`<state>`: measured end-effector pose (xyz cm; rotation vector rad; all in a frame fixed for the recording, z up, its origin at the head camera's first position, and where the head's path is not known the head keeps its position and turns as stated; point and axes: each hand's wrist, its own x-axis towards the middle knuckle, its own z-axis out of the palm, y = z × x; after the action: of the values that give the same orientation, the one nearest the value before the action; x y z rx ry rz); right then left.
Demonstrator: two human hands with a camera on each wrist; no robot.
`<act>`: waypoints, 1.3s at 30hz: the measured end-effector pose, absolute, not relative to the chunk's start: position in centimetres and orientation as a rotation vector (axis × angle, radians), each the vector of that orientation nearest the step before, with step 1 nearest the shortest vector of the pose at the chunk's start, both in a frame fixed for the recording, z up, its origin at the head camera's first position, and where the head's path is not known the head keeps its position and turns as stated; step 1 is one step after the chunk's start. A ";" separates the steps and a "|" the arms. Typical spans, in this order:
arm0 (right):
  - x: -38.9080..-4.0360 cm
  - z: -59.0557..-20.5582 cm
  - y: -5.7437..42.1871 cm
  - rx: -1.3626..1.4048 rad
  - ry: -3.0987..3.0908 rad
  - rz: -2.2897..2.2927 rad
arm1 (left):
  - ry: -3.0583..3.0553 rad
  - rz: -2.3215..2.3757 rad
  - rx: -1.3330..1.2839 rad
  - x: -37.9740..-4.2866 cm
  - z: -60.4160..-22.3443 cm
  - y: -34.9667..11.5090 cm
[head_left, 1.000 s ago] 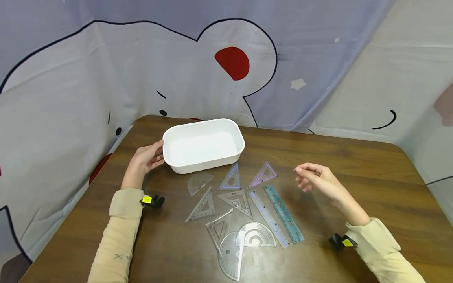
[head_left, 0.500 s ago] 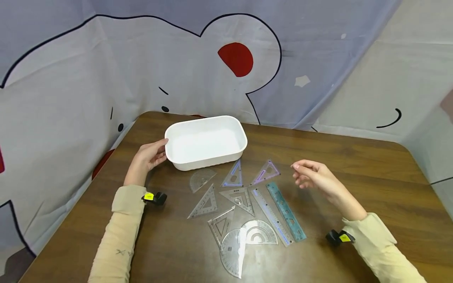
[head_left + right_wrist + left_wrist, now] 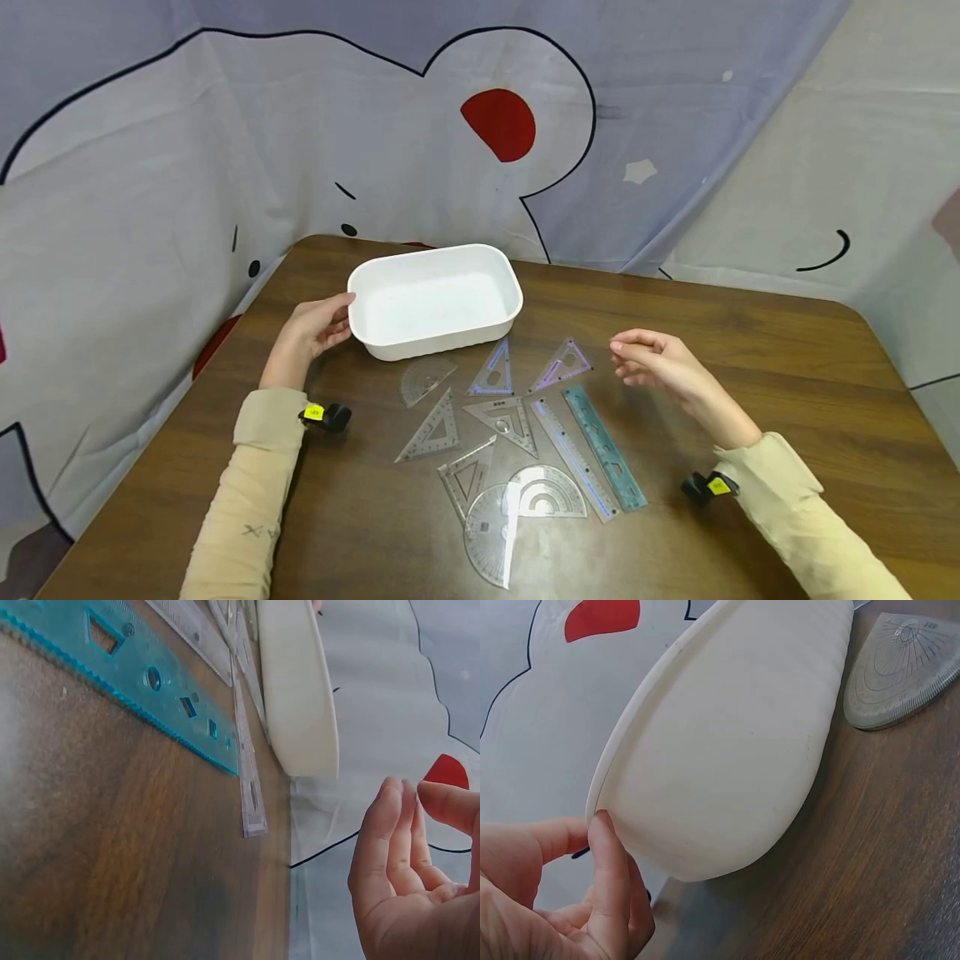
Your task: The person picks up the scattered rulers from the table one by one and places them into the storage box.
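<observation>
With thumb and fingers my left hand [image 3: 315, 327] pinches the left end of a white plastic tub [image 3: 435, 300]. The left wrist view shows the thumb and fingertips at the tub's rim [image 3: 604, 776]. My right hand [image 3: 660, 367] hovers over the table to the right, fingers loosely bent, holding nothing. Nearest to it lies a purple-tinted set square [image 3: 553, 379]. A teal ruler [image 3: 619, 475] and a clear ruler with a blue strip [image 3: 576, 462] lie below that, side by side. In the right wrist view the teal ruler [image 3: 166, 696] runs across the upper left.
In front of the tub are a clear protractor [image 3: 424, 379] and a blue-tinted set square [image 3: 492, 390]. Several clear set squares lie in the middle. Nearer me, one protractor [image 3: 483, 537] overlaps another [image 3: 558, 500]. A printed cloth [image 3: 300, 150] hangs behind the wooden table [image 3: 712, 321].
My right hand has drifted slightly left, towards the purple set square. The view has shifted a little. My left hand stays on the tub, and the measuring tools lie as before.
</observation>
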<state>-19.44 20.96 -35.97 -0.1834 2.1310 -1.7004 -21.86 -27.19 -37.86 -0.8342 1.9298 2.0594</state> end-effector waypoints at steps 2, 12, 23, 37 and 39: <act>-19.8 -36.1 20.9 -0.183 2.144 -1.694 | 1.929 2.064 -0.823 -21.8 -37.8 -27.2; -22.2 -36.6 19.6 -0.207 2.208 -1.481 | 1.947 2.048 -0.841 -21.8 -38.1 -27.2; -24.9 -38.1 17.6 -0.385 2.376 -1.214 | 1.989 2.009 -0.866 -22.0 -38.3 -27.0; -28.0 -39.9 17.1 -0.890 2.467 -0.921 | 2.009 2.015 -0.846 -21.9 -38.2 -26.9; -28.3 -40.0 17.1 -0.933 2.466 -0.891 | 2.011 2.014 -0.846 -21.9 -38.2 -26.9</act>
<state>-28.28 17.10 -40.02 -0.9326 2.4658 -0.8911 -21.91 -26.95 -38.22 -0.8465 2.0107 2.0141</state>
